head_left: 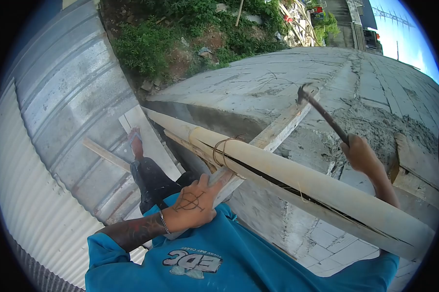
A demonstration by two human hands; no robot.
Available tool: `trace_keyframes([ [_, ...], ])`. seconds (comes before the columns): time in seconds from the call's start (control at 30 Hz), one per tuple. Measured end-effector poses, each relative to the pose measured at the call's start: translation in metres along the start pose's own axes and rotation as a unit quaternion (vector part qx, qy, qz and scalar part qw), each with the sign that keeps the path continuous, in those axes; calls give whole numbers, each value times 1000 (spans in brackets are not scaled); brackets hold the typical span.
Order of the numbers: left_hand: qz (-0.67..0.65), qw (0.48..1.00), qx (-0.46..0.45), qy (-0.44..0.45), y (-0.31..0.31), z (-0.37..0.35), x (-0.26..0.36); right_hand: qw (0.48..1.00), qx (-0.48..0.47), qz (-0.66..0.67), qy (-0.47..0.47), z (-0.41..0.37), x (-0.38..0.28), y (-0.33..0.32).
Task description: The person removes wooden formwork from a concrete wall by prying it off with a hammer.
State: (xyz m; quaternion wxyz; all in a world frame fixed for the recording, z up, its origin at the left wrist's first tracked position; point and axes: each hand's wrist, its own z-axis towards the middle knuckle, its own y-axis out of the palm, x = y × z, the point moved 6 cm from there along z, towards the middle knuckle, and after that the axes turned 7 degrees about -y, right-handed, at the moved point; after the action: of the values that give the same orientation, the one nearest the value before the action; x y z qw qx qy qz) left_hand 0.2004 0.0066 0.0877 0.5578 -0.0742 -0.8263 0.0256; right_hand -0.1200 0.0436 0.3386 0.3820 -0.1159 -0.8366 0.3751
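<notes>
My right hand (361, 155) is closed round the handle of a claw hammer (332, 121). The hammer's head overlaps the far end of a wooden plank (285, 124). At the plank's near end, close to my chest, my left hand (192, 203) wraps round the wood. A thick bamboo pole (297, 170) with a long split crosses over the plank, between my two hands. Looped wire (221, 150) goes round the pole near the crossing.
A rough block wall (219, 87) with smeared mortar extends on the right. Metal roof sheets (64, 73) lie to the left, with a loose wood strip (107, 155) on them. My foot (136, 141) rests on a pale board (151, 146). Greenery (146, 46) grows below.
</notes>
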Motion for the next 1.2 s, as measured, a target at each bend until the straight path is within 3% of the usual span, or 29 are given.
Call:
trace_keyframes([
  [0.03, 9, 1000, -13, 3, -1, -3, 1, 978, -197, -62, 14, -18, 14, 32],
  [0.1, 24, 1000, 15, 0, -9, 9, 0, 984, -159, -70, -45, 6, 9, -44],
  [0.17, 30, 999, -17, -14, 5, -4, 0, 997, 43, -55, -33, 18, 1, -109],
  [0.2, 32, 999, -17, -13, 1, 1, 0, 989, 103, 77, 67, 22, -10, -143],
  [0.23, 30, 999, -26, -16, 4, -1, 0, 962, 223, 144, 56, 28, -12, -170],
  [0.3, 28, 999, -18, -19, 1, 0, 1, 914, 374, 23, -155, 42, 22, -199],
  [0.33, 31, 999, -21, -21, -1, 0, 3, 905, 380, 127, -142, 52, 47, -198],
  [0.43, 19, 1000, -17, -8, 3, 0, 1, 901, 354, 250, 11, 6, -6, -106],
  [0.47, 14, 1000, -7, -2, 3, -1, 0, 981, 172, 84, -12, -8, -14, -56],
  [0.53, 25, 999, -47, -12, 6, -10, 3, 1000, 19, 2, -1, -28, -5, -51],
  [0.6, 24, 999, -10, -20, -8, 4, 3, 991, -103, -84, -33, -9, -7, -67],
  [0.63, 25, 999, -14, -19, 0, -1, 1, 998, -43, -54, -8, -3, -15, -99],
  [0.67, 29, 999, -11, -13, 4, -2, 1, 990, 127, -56, -3, 3, -10, -134],
  [0.7, 36, 999, -5, -9, 1, 2, 1, 978, 193, 41, 59, 12, -15, -167],
  [0.73, 37, 999, -8, -9, 4, 1, 1, 946, 294, 137, -8, 23, -10, -192],
  [0.8, 34, 999, -8, -13, 2, -1, 0, 920, 322, 215, -52, 28, -27, -214],
  [0.87, 19, 1000, -15, -10, 0, -3, 3, 889, 383, 245, -51, 25, -6, -171],
  [0.93, 24, 999, -31, -15, 3, -2, -1, 945, 298, 134, -2, -5, -14, -92],
  [0.97, 34, 999, -34, -14, 2, -1, -1, 992, 110, -3, -65, -20, -17, -30],
  [1.0, 37, 998, -48, -9, 6, -5, 1, 984, -164, -61, -30, -35, -2, 31],
  [1.03, 45, 997, -56, -9, 5, -10, 0, 997, -76, -14, -32, -36, 6, 34],
  [1.13, 43, 999, -26, -22, 0, -3, 4, 994, -8, 108, 12, -40, -3, -11],
  [1.2, 66, 998, -8, -11, -2, -4, 8, 972, 139, 188, 33, -43, 8, -25],
])
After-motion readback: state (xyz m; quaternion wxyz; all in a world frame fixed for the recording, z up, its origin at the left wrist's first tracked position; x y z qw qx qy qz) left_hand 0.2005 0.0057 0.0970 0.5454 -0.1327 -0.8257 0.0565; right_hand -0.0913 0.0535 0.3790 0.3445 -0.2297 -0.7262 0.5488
